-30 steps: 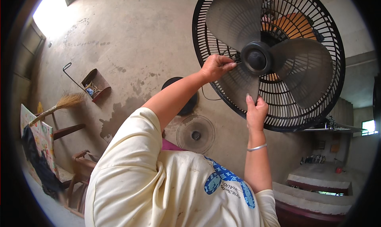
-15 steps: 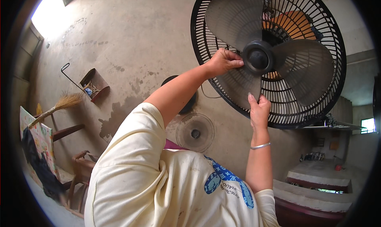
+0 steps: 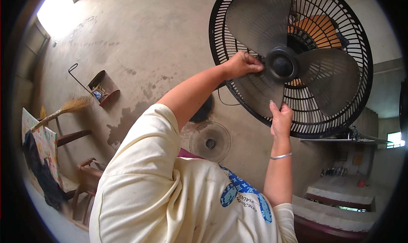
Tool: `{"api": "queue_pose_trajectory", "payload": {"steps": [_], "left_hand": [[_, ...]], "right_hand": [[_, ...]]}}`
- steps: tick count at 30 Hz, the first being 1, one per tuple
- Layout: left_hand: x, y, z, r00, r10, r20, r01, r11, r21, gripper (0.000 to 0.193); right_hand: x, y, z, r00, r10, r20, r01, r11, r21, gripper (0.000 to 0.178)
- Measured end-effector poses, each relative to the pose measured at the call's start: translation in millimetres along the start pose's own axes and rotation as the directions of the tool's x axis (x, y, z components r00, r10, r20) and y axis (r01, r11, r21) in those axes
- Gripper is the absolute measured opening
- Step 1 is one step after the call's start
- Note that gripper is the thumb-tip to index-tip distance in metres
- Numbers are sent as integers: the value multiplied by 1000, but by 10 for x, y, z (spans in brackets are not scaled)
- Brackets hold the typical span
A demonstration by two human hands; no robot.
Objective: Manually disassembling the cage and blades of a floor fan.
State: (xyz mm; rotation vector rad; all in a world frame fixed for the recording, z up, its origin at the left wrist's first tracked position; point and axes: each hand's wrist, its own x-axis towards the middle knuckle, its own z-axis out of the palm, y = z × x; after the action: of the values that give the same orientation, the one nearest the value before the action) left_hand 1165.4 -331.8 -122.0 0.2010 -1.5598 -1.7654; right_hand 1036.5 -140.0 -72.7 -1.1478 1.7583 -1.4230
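Observation:
A large black fan stands in front of me, with its dark grey three-bladed fan blade (image 3: 329, 79) facing me and its round hub (image 3: 281, 64) in the centre. Behind the blades is the black rear grille (image 3: 359, 34); no front grille covers them. My left hand (image 3: 244, 65) is closed in a pinch on the lower blade's edge, close beside the hub. Lower down, my right hand (image 3: 281, 119) grips the outer end of that same blade, thumb on the near face and fingers behind it.
A round wire fan grille (image 3: 221, 151) lies on the floor below the fan, near a black round base (image 3: 204, 109). To the left are a dustpan (image 3: 108, 92) with a long handle, a straw broom (image 3: 74, 105) and a wooden chair (image 3: 87, 170). Concrete ledges (image 3: 340, 192) stand at lower right.
The fan sits slightly further right and lower in the view, its blades turned only a little if at all. Both hands keep their places on the lower blade.

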Motion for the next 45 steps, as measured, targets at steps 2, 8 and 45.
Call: {"api": "queue_pose_trajectory", "payload": {"steps": [2, 8, 45], "left_hand": [[-210, -113, -65, 988, -82, -129, 113, 960, 255, 22], [-692, -397, -159, 904, -377, -201, 303, 898, -319, 17], [-996, -278, 102, 792, -500, -352, 119, 691, -713, 18]], "right_hand": [[3, 10, -30, 1000, 0, 26, -3, 995, 96, 19], [-18, -32, -48, 997, 24, 72, -39, 978, 203, 20], [48, 293, 455, 988, 153, 24, -145, 856, 496, 16]]}}
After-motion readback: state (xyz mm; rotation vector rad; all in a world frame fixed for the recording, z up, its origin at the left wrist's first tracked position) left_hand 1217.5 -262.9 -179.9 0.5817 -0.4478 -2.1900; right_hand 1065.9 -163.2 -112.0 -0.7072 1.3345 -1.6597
